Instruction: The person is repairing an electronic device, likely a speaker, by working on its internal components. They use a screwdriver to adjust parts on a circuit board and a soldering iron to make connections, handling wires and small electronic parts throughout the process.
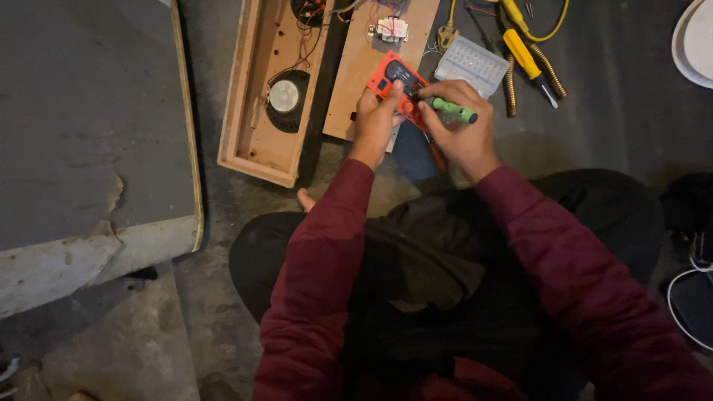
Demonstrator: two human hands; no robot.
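The left hand (373,119) has its grip closed around an orange meter (394,82), thumb pressed on its face, holding it up over the floor in front of the knees. The right hand (460,130) is closed on a green-handled screwdriver (454,111); the handle sticks out to the right of the grip and the tip end points left toward the meter's lower edge, just where the two hands meet. Whether the tip is actually seated in a screw cannot be told, since the fingers hide it.

Judging by this, work on the meter is under way: it is in one piece as far as shows, with no cover or loose screws seen lying apart.

Beyond the left grip lies a wooden box (267,89) with a round speaker (284,96) inside, and a wooden board (371,52) carrying a small wired part. Beyond the right grip sit a clear bit case (471,67) and a yellow screwdriver (523,59) with springs beside it, all on the grey floor (616,89).
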